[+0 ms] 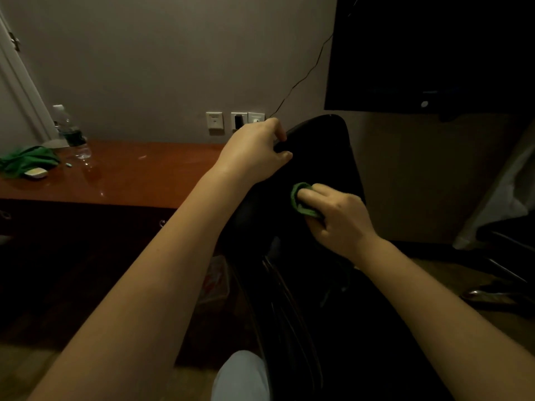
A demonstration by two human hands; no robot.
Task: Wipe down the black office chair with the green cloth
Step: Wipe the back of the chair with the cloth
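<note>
The black office chair stands in front of me, its backrest rising at centre right and its lower frame lost in shadow. My left hand grips the left upper edge of the backrest, fingers curled over the rim. My right hand holds a bunched green cloth against the backrest's surface, below the left hand. Most of the cloth is hidden under my fingers.
A glossy brown desk runs along the wall on the left, bearing a water bottle, a second green cloth and a small pale object. Wall sockets and a cable sit behind the chair. A dark screen hangs upper right.
</note>
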